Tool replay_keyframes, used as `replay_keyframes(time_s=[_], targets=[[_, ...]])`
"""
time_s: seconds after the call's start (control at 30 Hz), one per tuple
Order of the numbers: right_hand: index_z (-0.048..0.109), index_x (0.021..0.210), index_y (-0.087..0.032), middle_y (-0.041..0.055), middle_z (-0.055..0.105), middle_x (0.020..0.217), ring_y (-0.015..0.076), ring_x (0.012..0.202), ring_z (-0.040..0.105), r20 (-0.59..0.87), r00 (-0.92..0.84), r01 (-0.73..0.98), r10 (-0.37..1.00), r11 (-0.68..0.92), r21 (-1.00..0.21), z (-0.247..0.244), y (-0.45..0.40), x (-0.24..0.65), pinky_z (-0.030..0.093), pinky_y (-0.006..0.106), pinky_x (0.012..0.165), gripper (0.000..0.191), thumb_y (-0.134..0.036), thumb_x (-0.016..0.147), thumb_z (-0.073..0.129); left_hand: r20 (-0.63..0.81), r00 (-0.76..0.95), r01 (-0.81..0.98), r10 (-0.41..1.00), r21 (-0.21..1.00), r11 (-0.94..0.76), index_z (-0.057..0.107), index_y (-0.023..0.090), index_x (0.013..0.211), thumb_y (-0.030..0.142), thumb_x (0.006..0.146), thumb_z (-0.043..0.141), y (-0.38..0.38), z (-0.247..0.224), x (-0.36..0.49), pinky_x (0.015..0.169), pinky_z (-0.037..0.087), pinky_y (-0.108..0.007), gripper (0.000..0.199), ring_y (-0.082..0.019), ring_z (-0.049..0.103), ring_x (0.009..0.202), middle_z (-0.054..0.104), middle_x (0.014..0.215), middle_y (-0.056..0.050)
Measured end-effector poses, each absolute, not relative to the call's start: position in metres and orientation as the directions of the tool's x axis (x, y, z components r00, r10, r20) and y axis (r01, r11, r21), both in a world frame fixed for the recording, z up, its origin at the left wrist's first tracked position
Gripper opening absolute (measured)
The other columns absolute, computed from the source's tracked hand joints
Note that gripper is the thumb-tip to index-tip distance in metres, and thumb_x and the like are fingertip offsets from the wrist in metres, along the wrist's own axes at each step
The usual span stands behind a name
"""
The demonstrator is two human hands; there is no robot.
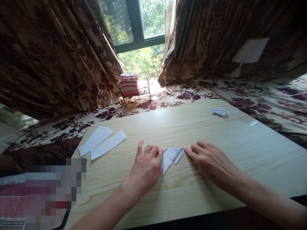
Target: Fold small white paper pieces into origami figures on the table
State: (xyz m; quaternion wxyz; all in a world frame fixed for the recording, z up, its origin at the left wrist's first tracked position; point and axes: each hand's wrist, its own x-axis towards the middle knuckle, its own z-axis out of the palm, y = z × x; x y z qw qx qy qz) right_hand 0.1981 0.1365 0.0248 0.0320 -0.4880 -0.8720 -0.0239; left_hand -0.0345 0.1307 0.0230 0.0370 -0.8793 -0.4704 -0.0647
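A small piece of folded paper (174, 155) lies on the light wooden table (192, 204) between my hands. Part of it is plain white, and a flap with grey printed bands lies over the rest. My left hand (150, 159) presses on its left edge, fingers bent together and the little finger sticking out; the thumb is hidden. With fingers curled, my right hand (206, 156) touches the paper's upper right corner at the index fingertip. Its thumb is mostly out of sight.
Two white paper strips (107, 145) lie at the table's left. A small folded white paper piece (218, 111) rests near the far right edge. Behind the table, pink-and-white folded cloths (129, 84) sit on a small stand, and a lamp (250, 51) stands at the right.
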Motion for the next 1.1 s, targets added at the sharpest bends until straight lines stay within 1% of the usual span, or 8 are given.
replay_keyframes(time_s=[0.1,0.17,0.27,0.53,0.67,0.8,0.93,1.1], targets=[[0.068,0.109,-0.024,0.0061,0.065,0.090,0.0230,0.090,0.057,0.023,-0.457,0.869,0.889,0.451,-0.204,0.042,0.147,0.210,0.043,0.032,0.073,0.035,-0.010,0.086,0.047,0.112,0.510,0.845,0.853,0.121,-0.521,0.064,0.018,0.111,0.016,0.084,0.046,0.132,0.034,-0.033,0.106,0.020,-0.056,0.032,-0.026,0.053,0.101,0.064,0.100,-0.009],[0.064,0.116,-0.023,0.0081,0.064,0.103,0.0221,0.096,0.058,0.048,-0.372,0.871,0.927,0.366,-0.327,0.050,0.156,0.206,0.044,0.031,0.076,0.032,-0.026,0.091,0.044,0.096,0.495,0.841,0.863,0.195,-0.504,0.068,0.021,0.100,0.016,0.084,0.047,0.135,0.040,-0.033,0.103,0.026,-0.054,0.028,-0.025,0.054,0.096,0.065,0.094,-0.008],[0.069,0.099,-0.019,0.0089,0.064,0.101,0.0218,0.091,0.060,0.036,-0.405,0.855,0.914,0.392,-0.340,0.052,0.166,0.185,0.045,0.030,0.074,0.028,-0.040,0.085,0.055,0.099,0.478,0.837,0.873,0.251,-0.487,0.071,0.023,0.095,0.017,0.084,0.046,0.140,0.045,-0.033,0.098,0.033,-0.050,0.028,-0.025,0.055,0.094,0.066,0.090,-0.007],[0.066,0.071,-0.019,0.0058,0.066,0.084,0.0210,0.084,0.060,-0.014,-0.528,0.784,0.849,0.480,-0.394,0.046,0.173,0.157,0.042,0.027,0.067,0.006,-0.024,0.070,0.068,0.031,0.408,0.749,0.913,0.561,-0.353,0.074,0.018,0.096,0.022,0.081,0.048,0.170,0.053,-0.042,0.080,0.046,-0.028,0.031,-0.020,0.063,0.088,0.070,0.099,-0.006],[0.065,0.064,-0.019,0.0002,0.064,0.065,0.0148,0.062,0.056,-0.026,-0.564,0.723,0.825,0.478,-0.499,0.051,0.184,0.157,0.037,0.023,0.055,0.004,-0.018,0.067,0.066,-0.033,0.423,0.647,0.906,0.711,-0.276,0.077,0.020,0.077,0.023,0.070,0.060,0.178,0.055,-0.039,0.068,0.045,-0.024,0.018,-0.018,0.062,0.075,0.071,0.079,-0.002],[0.069,0.078,-0.016,-0.0002,0.064,0.063,0.0122,0.056,0.053,0.049,-0.548,0.609,0.835,0.439,-0.660,0.073,0.204,0.159,0.037,0.022,0.050,0.012,-0.026,0.073,0.062,-0.068,0.383,0.503,0.921,0.852,-0.146,0.074,0.015,0.065,0.026,0.068,0.063,0.177,0.062,-0.038,0.055,0.040,-0.023,0.016,-0.015,0.056,0.059,0.067,0.060,-0.002],[0.067,0.102,-0.014,0.0047,0.068,0.083,0.0140,0.068,0.058,0.200,-0.482,0.473,0.853,0.446,-0.760,0.098,0.217,0.160,0.044,0.025,0.058,0.040,-0.046,0.087,0.047,0.014,0.202,0.283,0.979,0.956,-0.072,0.073,0.011,0.076,0.038,0.075,0.061,0.177,0.076,-0.037,0.062,0.043,-0.026,0.030,-0.015,0.056,0.063,0.069,0.067,-0.005],[0.069,0.093,-0.014,0.0041,0.068,0.078,0.0152,0.067,0.059,0.124,-0.483,0.174,0.867,0.233,-0.957,0.090,0.211,0.151,0.042,0.024,0.056,0.041,-0.051,0.082,0.056,0.051,0.036,0.073,0.998,0.996,-0.054,0.072,0.011,0.074,0.040,0.073,0.066,0.177,0.079,-0.034,0.068,0.042,-0.027,0.030,-0.015,0.055,0.066,0.068,0.067,-0.005]])
